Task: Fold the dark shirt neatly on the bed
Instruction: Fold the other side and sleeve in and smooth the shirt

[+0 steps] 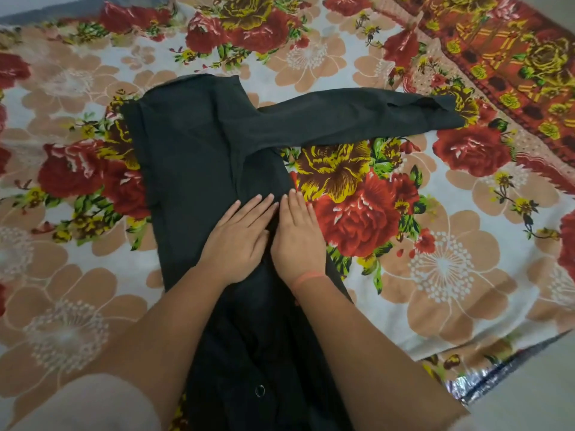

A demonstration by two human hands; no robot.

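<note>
Shirt (193,144) lies flat under both hands' straight fingers (249,206).

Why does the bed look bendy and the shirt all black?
Head view: the wide-angle lens bends the floral bedsheet near the corners; the dark shirt swallows the soft light, hiding most creases; the bottom corners are blurry.
</note>
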